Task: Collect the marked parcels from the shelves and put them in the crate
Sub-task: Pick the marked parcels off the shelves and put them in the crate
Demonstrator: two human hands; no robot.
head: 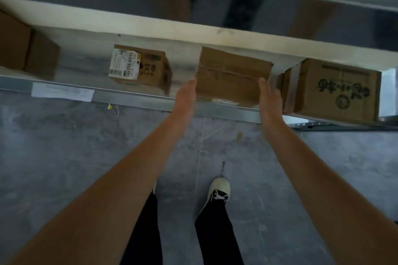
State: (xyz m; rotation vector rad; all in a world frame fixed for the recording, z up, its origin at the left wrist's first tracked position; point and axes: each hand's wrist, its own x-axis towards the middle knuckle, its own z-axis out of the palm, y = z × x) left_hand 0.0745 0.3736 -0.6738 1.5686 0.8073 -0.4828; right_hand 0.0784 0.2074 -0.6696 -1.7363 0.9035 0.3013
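Two hands flank a plain brown cardboard parcel [232, 75] at the metal shelf's [133, 98] front edge: left hand [185, 95] and right hand [269, 97], fingers straight, against its sides.

Four cardboard boxes stand in a row on the shelf [133, 98]. The plain parcel [231, 75] sits in the middle at the front edge, between the left hand [185, 94] and the right hand [269, 94], one at each side of it. The labelled box [140, 66] is to its left, the printed box [336, 90] to its right, and the far-left box [25, 49] well apart. The paper tag [62, 92] hangs on the shelf's front rail, left of the hands.
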